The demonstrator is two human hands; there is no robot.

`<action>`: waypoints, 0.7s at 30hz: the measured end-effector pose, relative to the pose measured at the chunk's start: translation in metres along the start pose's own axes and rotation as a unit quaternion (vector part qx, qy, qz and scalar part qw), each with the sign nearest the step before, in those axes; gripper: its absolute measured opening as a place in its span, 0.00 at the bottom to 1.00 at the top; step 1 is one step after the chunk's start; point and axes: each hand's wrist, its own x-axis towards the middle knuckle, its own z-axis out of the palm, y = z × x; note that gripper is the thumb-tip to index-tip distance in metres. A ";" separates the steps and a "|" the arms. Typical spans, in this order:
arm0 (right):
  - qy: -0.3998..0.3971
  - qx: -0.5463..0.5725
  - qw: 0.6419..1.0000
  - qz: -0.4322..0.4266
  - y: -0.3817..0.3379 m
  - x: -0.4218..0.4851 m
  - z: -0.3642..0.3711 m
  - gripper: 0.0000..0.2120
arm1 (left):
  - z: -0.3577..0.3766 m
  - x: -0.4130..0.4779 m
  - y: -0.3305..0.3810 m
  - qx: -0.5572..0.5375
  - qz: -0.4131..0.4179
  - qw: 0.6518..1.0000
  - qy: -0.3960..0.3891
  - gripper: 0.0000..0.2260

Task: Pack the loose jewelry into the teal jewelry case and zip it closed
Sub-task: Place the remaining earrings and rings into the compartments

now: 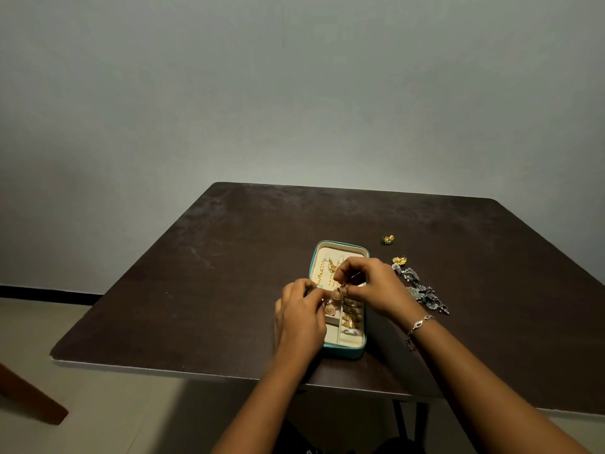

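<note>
A dark table (229,273) stands against a grey wall, with the open teal jewelry case (343,351) low and right of centre. Above the case the right hand (370,286) pinches a gold bell earring (338,293) and the left hand (301,319) pinches a second bell earring (330,310), likely to seat the pair together. A dark necklace (420,290), a gold piece (399,259) and a green stud (388,239) wait at right
</note>
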 end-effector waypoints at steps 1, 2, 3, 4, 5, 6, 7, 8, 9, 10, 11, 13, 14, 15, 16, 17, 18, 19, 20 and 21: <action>-0.002 -0.006 1.000 0.000 0.000 0.000 0.000 0.12 | -0.001 0.000 0.001 0.002 0.005 1.000 0.002 0.13; -0.005 -0.015 1.000 0.002 0.001 0.000 0.000 0.12 | -0.002 -0.001 0.001 0.004 0.008 1.000 0.000 0.13; -0.006 -0.022 1.000 0.004 0.002 0.000 0.000 0.12 | -0.002 -0.001 0.001 0.008 0.011 1.000 -0.005 0.13; -0.008 -0.028 1.000 0.007 0.002 -0.001 0.000 0.10 | -0.003 -0.001 0.001 0.013 0.012 1.000 -0.009 0.13; -0.009 -0.029 0.999 0.010 0.002 -0.001 0.000 0.09 | -0.003 -0.001 0.000 0.017 0.012 1.000 -0.012 0.14; -0.009 -0.027 1.000 0.011 0.002 -0.001 0.000 0.08 | -0.003 -0.001 0.000 0.018 0.013 1.000 -0.014 0.14; -0.007 -0.024 1.000 0.011 0.001 -0.002 0.000 0.07 | -0.003 -0.001 0.000 0.020 0.015 1.000 -0.013 0.14; -0.003 -0.022 1.000 0.010 0.001 -0.002 0.000 0.07 | -0.003 -0.002 0.001 0.021 0.018 1.000 -0.011 0.13; 0.002 -0.021 1.000 0.007 -0.001 -0.002 -0.001 0.08 | -0.004 -0.002 0.001 0.023 0.020 1.000 -0.007 0.13; 0.006 -0.020 1.000 0.006 -0.001 -0.002 -0.001 0.09 | -0.004 -0.002 0.002 0.023 0.021 0.999 -0.004 0.13; 0.007 -0.021 1.000 0.005 -0.002 -0.002 -0.001 0.09 | -0.004 -0.002 0.002 0.024 0.019 1.000 -0.001 0.13; -0.001 -0.029 1.000 0.009 -0.001 -0.002 0.000 0.10 | -0.004 -0.002 0.003 0.024 0.015 1.000 -0.001 0.13; -0.006 -0.038 0.999 0.010 -0.001 -0.002 0.000 0.10 | -0.004 -0.003 0.003 0.026 0.014 1.000 -0.002 0.13; -0.011 -0.051 0.999 0.010 0.000 -0.003 0.001 0.09 | -0.004 -0.002 0.003 0.028 0.015 0.999 -0.003 0.13; -0.015 -0.068 0.998 0.007 0.001 -0.003 0.001 0.08 | -0.004 -0.002 0.003 0.030 0.015 0.999 -0.003 0.13; -0.019 -0.085 0.996 0.003 0.001 -0.003 0.001 0.07 | -0.004 -0.002 0.003 0.032 0.014 0.999 -0.003 0.13; -0.021 -0.101 0.995 -0.003 0.001 -0.003 0.002 0.06 | -0.004 -0.002 0.004 0.034 0.014 0.999 -0.003 0.13; -0.021 -0.115 0.993 -0.009 0.001 -0.003 0.001 0.06 | -0.004 -0.002 0.004 0.033 0.015 0.999 -0.004 0.12; -0.021 -0.130 0.991 -0.017 0.001 -0.003 0.001 0.06 | -0.004 -0.002 0.004 0.032 0.016 0.999 -0.005 0.12; -0.022 -0.148 0.988 -0.027 0.000 -0.003 0.001 0.07 | -0.004 -0.002 0.003 0.030 0.019 0.999 -0.006 0.13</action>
